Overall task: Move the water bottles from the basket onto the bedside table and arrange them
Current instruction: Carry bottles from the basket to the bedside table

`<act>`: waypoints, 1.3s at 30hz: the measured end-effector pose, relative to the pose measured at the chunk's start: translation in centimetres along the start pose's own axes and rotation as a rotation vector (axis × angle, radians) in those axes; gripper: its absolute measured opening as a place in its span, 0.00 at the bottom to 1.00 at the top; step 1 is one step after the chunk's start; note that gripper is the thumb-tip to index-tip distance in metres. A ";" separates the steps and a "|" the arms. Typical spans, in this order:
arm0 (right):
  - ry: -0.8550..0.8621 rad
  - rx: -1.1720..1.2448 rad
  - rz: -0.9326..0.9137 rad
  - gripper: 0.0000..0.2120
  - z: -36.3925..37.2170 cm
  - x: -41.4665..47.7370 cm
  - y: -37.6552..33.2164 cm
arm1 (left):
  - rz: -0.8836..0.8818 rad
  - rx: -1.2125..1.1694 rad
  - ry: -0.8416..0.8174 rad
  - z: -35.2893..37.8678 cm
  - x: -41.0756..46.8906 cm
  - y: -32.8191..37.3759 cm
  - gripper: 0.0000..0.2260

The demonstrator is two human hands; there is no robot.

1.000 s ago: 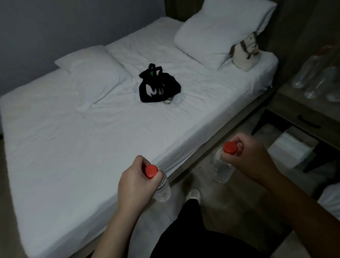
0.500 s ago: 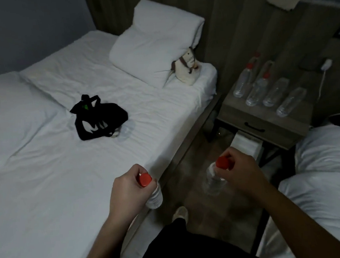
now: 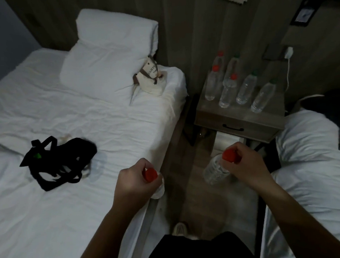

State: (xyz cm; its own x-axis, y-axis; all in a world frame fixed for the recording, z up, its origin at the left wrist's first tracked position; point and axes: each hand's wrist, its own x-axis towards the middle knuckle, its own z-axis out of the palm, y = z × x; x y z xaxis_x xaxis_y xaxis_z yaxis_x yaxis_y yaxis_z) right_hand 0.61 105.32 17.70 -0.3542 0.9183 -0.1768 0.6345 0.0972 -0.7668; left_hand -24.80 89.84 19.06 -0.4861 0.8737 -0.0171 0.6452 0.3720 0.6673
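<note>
Single head view, looking forward-down over bedside table (image 3: 238, 114).

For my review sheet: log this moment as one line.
stage: carry | left hand: grips left bottle | right hand: grips right bottle | table: several bottles upright | black bag: on bed

left hand (image 3: 131, 182), right hand (image 3: 247, 164): bare | legs: black garment (image 3: 194, 253) | foot: 1 pale shoe (image 3: 180, 230)

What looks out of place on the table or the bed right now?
Nothing spilled or tipped: the six bottles on the bedside table stand upright. The only odd spot is on the bed, where the black bag lies slumped with something clear, perhaps a bottle, lying beside it.
</note>
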 end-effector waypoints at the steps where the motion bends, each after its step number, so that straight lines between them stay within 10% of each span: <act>1: 0.000 0.002 0.019 0.12 -0.5 0.7 0.4 | 0.012 0.005 -0.006 0.5 0.9 0.6 0.11; 22: -0.158 -0.042 -0.024 0.12 -17.8 16.7 11.5 | -0.063 0.048 0.079 19.2 13.8 20.3 0.13; 39: -0.089 -0.091 0.190 0.15 -23.0 28.2 17.2 | -0.053 0.036 -0.345 27.9 27.7 24.4 0.12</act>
State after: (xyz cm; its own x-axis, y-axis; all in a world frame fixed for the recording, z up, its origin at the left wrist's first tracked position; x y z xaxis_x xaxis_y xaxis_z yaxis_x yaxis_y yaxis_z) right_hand 17.37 141.75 13.74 -0.2787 0.8864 -0.3697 0.7537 -0.0367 -0.6562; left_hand -6.07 131.83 14.12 -0.2954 0.9050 -0.3060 0.6480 0.4252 0.6319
